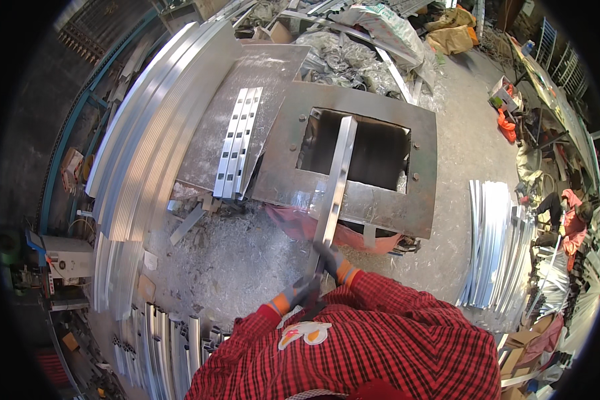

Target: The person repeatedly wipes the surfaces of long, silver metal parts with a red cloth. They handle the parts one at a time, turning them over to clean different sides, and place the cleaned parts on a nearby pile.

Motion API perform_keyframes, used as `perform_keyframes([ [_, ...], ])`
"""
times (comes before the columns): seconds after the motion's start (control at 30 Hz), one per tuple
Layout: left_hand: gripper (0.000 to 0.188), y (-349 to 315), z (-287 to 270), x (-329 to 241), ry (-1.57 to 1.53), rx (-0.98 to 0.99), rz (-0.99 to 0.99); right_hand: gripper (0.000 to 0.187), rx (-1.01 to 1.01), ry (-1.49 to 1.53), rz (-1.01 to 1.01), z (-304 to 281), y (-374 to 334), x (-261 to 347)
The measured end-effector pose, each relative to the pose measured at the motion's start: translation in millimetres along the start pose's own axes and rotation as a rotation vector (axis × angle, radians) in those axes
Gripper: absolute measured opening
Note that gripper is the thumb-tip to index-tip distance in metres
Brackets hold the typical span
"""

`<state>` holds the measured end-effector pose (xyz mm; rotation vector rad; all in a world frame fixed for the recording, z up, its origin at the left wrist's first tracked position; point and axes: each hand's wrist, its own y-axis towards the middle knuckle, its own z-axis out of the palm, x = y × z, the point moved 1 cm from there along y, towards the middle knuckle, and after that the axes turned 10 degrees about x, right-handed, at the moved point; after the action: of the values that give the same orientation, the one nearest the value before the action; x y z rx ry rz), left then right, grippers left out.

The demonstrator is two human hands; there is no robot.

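Observation:
A long silver metal tube with holes along it slants away from my body. Its far end lies over the dark square opening of a steel-topped workbench, and its near part crosses the bench's front edge. My right hand, in a grey glove with an orange cuff, is closed around the tube just short of the bench. Closer to my body, my left hand, gloved alike, grips the tube's near end. Several similar tubes with square holes lie side by side on a plate left of the opening.
Long metal profiles are stacked at the left. Further bundles lie on the floor at the right, others at lower left. Clear plastic wrapping is heaped behind the bench. A person in an orange-red top is at far right.

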<state>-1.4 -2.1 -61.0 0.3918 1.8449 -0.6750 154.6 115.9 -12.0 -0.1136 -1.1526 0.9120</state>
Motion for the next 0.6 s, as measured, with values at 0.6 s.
perform_keyframes([
  [0.6, 0.059, 118.6, -65.2, -65.4, -0.379, -0.442, -0.255, 0.065, -0.597, -0.857, -0.311, -39.8, 97.9, 80.9],
])
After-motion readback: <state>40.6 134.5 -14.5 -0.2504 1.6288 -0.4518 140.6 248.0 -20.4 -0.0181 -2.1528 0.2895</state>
